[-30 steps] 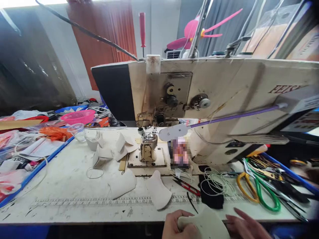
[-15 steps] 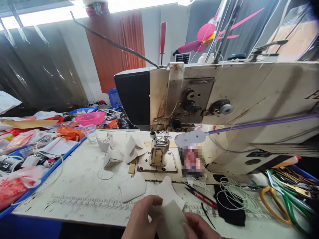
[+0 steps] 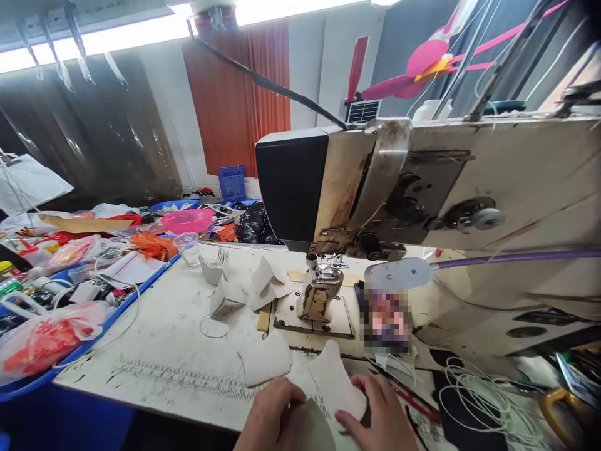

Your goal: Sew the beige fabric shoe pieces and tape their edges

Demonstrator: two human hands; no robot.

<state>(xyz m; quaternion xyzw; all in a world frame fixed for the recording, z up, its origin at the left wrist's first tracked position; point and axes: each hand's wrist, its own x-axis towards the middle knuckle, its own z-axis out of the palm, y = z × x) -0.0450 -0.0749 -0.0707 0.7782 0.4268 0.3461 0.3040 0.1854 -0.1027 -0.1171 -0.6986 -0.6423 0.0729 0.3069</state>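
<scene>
At the table's near edge my left hand (image 3: 272, 416) is closed on a curved off-white fabric piece (image 3: 317, 432). My right hand (image 3: 382, 416) rests beside it, its fingers curled onto the end of a second off-white fabric piece (image 3: 335, 382) that lies on the table. Another loose piece (image 3: 265, 358) lies just left of that one. Behind them stands the cream sewing machine (image 3: 422, 207), with its presser foot (image 3: 322, 291) over the needle plate.
A heap of cut pieces (image 3: 244, 285) sits left of the needle. A blue tray (image 3: 110, 319) of bags and clutter borders the left side, with a pink bowl (image 3: 186, 220) behind. White cord (image 3: 483, 394) and red snips (image 3: 413, 401) lie at right.
The view has swung left and nearer the machine. Both hands have come up from the table's edge with the fabric piece, and my right hand now touches the piece lying on the table.
</scene>
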